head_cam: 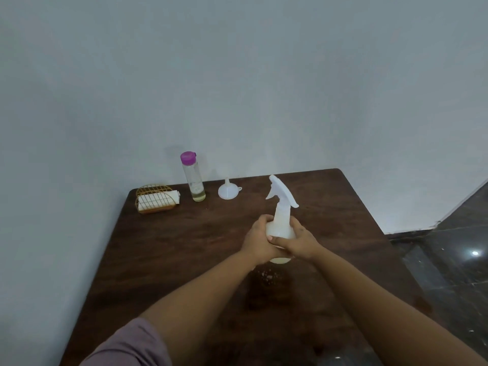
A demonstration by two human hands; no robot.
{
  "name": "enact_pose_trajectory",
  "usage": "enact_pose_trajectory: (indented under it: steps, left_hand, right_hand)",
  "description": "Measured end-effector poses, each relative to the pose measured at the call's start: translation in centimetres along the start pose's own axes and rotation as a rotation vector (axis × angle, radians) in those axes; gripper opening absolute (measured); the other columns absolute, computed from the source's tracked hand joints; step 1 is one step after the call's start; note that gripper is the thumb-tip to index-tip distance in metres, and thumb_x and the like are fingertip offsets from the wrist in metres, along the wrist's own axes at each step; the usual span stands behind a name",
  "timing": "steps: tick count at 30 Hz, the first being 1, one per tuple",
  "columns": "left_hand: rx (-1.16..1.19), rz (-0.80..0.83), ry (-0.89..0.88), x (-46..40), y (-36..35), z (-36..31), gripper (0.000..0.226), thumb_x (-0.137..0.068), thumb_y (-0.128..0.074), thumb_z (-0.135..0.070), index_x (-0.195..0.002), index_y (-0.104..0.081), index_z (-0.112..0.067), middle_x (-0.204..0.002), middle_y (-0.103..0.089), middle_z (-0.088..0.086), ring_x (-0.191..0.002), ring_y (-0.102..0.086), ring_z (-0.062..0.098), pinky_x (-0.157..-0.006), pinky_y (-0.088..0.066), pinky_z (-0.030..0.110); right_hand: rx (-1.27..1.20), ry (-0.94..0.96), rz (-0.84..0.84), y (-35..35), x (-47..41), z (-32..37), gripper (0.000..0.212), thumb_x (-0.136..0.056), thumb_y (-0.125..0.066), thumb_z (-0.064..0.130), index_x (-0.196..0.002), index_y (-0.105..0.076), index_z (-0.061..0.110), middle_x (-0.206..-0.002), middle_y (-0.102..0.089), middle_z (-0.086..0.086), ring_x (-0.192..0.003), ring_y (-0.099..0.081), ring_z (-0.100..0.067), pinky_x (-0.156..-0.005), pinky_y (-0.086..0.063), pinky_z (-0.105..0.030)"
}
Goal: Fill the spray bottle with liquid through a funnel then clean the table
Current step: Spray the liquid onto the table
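Observation:
A white spray bottle stands upright in the middle of the dark wooden table, its trigger head screwed on. My left hand and my right hand both wrap around its round body from either side. A white funnel rests upside down, spout up, near the table's far edge. To its left stands a clear bottle with a purple cap and a little yellowish liquid at the bottom.
A gold wire holder with white tissues sits at the table's far left corner. Crumbs or a stain lie on the table just in front of the spray bottle. A grey wall stands behind; dark tiled floor lies to the right.

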State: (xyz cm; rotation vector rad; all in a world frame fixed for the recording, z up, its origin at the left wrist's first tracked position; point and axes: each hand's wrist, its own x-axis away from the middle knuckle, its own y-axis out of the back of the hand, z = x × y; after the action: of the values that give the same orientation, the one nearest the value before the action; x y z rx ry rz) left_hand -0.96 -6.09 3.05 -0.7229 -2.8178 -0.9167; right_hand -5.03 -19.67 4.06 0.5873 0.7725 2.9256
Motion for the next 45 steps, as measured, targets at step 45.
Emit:
enact_pose_trajectory:
  steps: [45]
  left_hand:
    - [0.335, -0.047, 0.176, -28.9, 2.3, 4.8, 0.058, -0.104, -0.04, -0.015, -0.154, -0.018, -0.032, -0.16, -0.02, 0.003, -0.145, -0.027, 0.021, -0.119, -0.027, 0.041]
  right_hand:
    - [0.045, -0.058, -0.106, 2.5, -31.2, 2.1, 0.068, -0.095, -0.054, 0.04, -0.15, -0.017, 0.024, -0.137, -0.028, -0.015, -0.121, -0.046, -0.033, -0.097, -0.041, -0.034]
